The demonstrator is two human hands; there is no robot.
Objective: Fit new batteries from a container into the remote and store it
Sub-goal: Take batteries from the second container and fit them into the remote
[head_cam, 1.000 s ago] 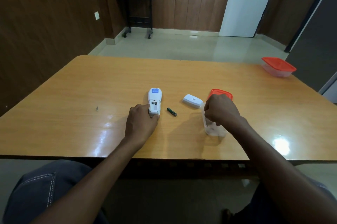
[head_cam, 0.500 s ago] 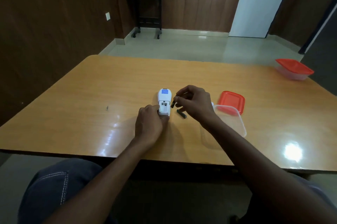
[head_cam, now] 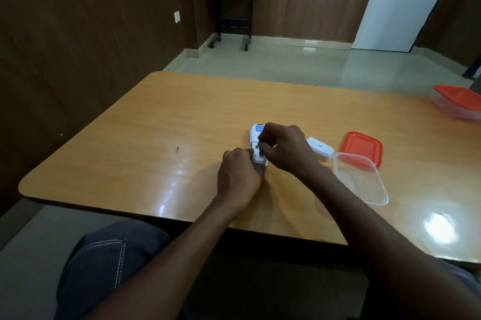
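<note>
The white remote lies face down on the wooden table, its battery bay uncovered. My left hand grips its near end. My right hand hovers over the bay, its fingertips pinching a small dark battery against the bay. The remote's white battery cover lies to the right of my right hand. A clear container stands open at the right, with its red lid just behind it. My right hand hides the second battery.
Another clear container with a red lid sits at the table's far right edge. A small dark speck lies on the table to the left. A black stand is against the far wall.
My right hand left the container, carried a battery over to the remote and now presses it at the bay. My left hand stayed on the remote's near end.
</note>
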